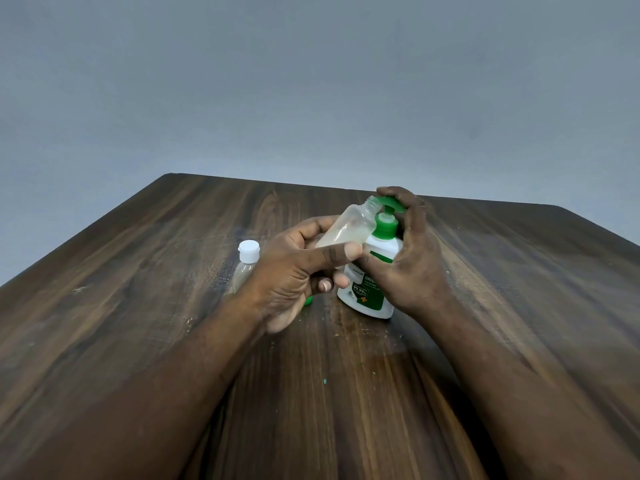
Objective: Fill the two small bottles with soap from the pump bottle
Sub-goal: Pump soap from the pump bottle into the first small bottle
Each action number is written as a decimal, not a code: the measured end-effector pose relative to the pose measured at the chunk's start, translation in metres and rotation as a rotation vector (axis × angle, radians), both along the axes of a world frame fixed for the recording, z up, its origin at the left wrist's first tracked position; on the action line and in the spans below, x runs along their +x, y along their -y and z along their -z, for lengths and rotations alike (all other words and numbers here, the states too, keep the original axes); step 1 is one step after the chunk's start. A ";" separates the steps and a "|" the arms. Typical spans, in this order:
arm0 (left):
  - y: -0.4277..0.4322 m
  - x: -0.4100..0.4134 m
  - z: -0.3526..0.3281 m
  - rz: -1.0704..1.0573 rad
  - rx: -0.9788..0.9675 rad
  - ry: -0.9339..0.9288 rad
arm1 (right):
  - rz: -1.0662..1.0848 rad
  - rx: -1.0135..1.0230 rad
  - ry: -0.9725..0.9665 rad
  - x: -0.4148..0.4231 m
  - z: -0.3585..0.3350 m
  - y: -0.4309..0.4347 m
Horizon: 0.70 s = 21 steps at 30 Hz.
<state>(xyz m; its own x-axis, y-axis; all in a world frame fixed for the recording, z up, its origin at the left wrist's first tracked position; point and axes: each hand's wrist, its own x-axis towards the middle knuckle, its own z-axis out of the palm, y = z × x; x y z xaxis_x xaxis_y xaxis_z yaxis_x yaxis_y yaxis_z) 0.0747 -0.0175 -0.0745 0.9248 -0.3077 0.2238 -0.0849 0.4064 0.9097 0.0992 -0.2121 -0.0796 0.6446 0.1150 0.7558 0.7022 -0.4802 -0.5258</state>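
The left hand (294,271) grips the open bottle (349,226), thumb across its front and fingers curled behind it. This small clear bottle is tilted, base toward the palm, with its uncapped threaded mouth raised to the right, just under the spout of the pump head (391,202). Something pale and cloudy shows in its lower part.

The right hand (415,258) is clamped on the pump bottle (367,292): fingers curl over the green pump head from above, and the thumb lies against the white body. The pump bottle stands upright on the table (138,323), its green label facing the camera.

The two hands are close together, their thumbs near each other in front of the pump bottle (whether they touch I cannot tell).

The capped bottle (246,261) stands upright on the table to the left, partly hidden behind the left wrist, with its white cap (248,250) on. A small green piece (308,300) shows on the table under the left hand, mostly hidden. Behind the dark wooden table is a plain grey wall (311,81)
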 end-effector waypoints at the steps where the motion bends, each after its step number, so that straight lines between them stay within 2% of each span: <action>1: 0.001 0.000 0.000 -0.021 0.016 0.000 | 0.001 0.000 -0.002 0.000 0.000 0.000; 8: 0.002 -0.001 0.002 -0.107 0.070 0.031 | 0.012 0.009 -0.007 -0.001 0.001 -0.001; 13: 0.002 0.001 0.003 -0.105 0.000 0.046 | -0.002 0.019 0.000 -0.003 0.000 -0.002; 21: 0.000 -0.002 0.002 -0.093 0.013 0.044 | 0.013 0.026 0.025 -0.001 -0.001 -0.004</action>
